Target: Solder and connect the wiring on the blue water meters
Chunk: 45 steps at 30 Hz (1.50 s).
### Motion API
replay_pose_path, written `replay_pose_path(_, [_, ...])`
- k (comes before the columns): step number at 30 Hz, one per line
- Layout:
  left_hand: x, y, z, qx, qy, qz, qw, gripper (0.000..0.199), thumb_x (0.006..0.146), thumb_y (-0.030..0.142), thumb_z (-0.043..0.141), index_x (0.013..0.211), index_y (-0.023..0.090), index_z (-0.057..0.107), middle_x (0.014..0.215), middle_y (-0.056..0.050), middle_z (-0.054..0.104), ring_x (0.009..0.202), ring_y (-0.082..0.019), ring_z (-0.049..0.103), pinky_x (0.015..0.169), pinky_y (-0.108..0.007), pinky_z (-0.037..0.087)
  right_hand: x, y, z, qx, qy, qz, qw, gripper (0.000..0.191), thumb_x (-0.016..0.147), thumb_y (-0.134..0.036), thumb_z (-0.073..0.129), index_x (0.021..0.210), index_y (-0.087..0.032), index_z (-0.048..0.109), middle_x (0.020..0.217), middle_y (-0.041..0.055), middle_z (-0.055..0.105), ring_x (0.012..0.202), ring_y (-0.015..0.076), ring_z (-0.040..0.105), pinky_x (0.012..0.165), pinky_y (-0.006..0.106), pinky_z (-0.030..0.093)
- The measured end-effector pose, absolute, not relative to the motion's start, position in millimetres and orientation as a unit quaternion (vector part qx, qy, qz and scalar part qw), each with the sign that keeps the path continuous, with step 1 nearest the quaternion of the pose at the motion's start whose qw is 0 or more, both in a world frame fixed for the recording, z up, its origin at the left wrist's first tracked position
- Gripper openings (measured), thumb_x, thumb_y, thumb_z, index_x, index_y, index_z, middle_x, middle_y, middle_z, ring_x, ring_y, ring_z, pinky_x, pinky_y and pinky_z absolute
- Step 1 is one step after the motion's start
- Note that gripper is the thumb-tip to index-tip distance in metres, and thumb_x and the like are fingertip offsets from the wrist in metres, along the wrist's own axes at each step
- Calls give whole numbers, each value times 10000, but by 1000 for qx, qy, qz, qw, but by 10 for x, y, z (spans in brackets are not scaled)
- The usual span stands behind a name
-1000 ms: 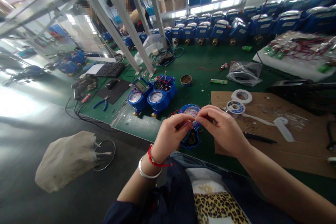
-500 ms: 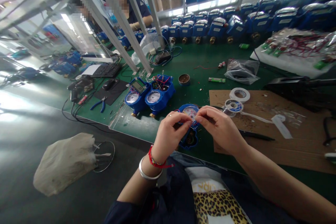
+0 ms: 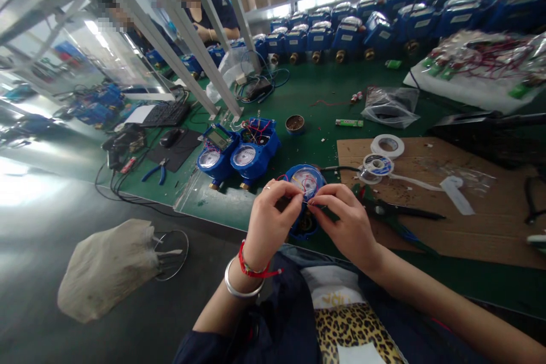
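A blue meter [image 3: 307,175] with a round clear dial lies on the green bench in front of me, thin red and yellow wires across its dial. Over its near half my left hand [image 3: 275,210] pinches thin wires between thumb and index finger. My right hand [image 3: 343,219] is close beside it on the right, its thumb and fingertips closed on thin wires too. The fingertips of both hands almost touch. My hands partly cover the meter's open lower compartment. Left of it stand a blue meter with a display [image 3: 210,158] and an open wired meter [image 3: 249,160].
Cardboard [image 3: 469,244] on the right bears a tape roll [image 3: 387,147], a solder spool [image 3: 377,165] and long-nosed pliers [image 3: 409,212]. A round tin [image 3: 294,123] and a green battery [image 3: 349,123] sit beyond. Blue-handled cutters [image 3: 156,173] lie left. Several meters line the back; people sit across.
My right hand has moved left and down, uncovering more of the pliers. Both hands now sit slightly lower on the meter, and more of its dial and wires shows. The whole view has shifted slightly.
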State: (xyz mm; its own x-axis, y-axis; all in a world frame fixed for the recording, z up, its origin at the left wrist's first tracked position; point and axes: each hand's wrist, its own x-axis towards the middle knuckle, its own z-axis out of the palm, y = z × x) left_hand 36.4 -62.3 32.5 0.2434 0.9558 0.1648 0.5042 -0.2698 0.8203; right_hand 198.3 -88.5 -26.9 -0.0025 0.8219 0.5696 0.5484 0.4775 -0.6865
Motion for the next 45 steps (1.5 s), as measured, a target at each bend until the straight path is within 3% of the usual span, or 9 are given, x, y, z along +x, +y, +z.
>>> replay_pose_path(15, [290, -676, 264, 718, 516, 369, 286, 98, 885, 212, 566, 820, 198, 638, 841, -19, 660, 854, -165, 601, 854, -301, 464, 1937, -764, -262, -480, -702, 115, 514, 194, 868, -128, 580, 979, -245, 688, 861, 43, 692, 850, 205, 585, 794, 393, 498])
replay_pose_path(22, [315, -694, 250, 729, 507, 368, 275, 103, 885, 202, 565, 804, 206, 629, 808, 5, 675, 808, -151, 619, 1087, -396, 362, 1943, -780, -261, -486, -710, 91, 501, 161, 834, -105, 577, 876, -231, 668, 811, 40, 665, 846, 210, 568, 787, 395, 483])
replay_pose_path(28, [317, -693, 255, 734, 494, 372, 282, 98, 885, 214, 578, 806, 208, 634, 803, 12, 682, 798, -145, 627, 1113, -412, 340, 1966, -832, -270, -485, -713, 102, 495, 242, 849, -134, 601, 1076, -212, 629, 954, 65, 688, 916, 218, 580, 840, 412, 490])
replay_pose_path(32, [313, -688, 255, 731, 488, 381, 288, 86, 884, 197, 585, 814, 206, 634, 807, 12, 682, 807, -137, 623, 1117, -405, 341, 1992, -869, -288, -486, -703, 110, 507, 348, 835, -147, 625, 1171, -222, 575, 1023, 74, 679, 982, 233, 579, 886, 434, 495])
replay_pose_path(38, [320, -692, 261, 725, 500, 372, 295, 72, 884, 220, 589, 851, 210, 653, 834, -2, 699, 849, -153, 633, 1101, -404, 355, 2034, -915, -305, -494, -691, 110, 516, 362, 828, -133, 625, 1169, -232, 561, 1041, 73, 675, 1006, 237, 578, 918, 450, 486])
replay_pose_path(42, [323, -681, 275, 708, 528, 357, 305, 88, 884, 235, 585, 915, 208, 662, 834, -20, 696, 845, -170, 631, 900, -340, 474, 2065, -943, -297, -497, -684, 116, 522, 344, 837, -122, 610, 1157, -235, 556, 1042, 71, 674, 995, 233, 579, 913, 448, 486])
replay_pose_path(45, [316, -645, 296, 720, 532, 343, 285, 83, 883, 235, 586, 893, 208, 664, 850, -24, 696, 841, -178, 626, 823, -321, 483, 2108, -945, -288, -502, -678, 113, 524, 328, 848, -118, 595, 1152, -234, 556, 1015, 69, 677, 975, 230, 584, 906, 446, 485])
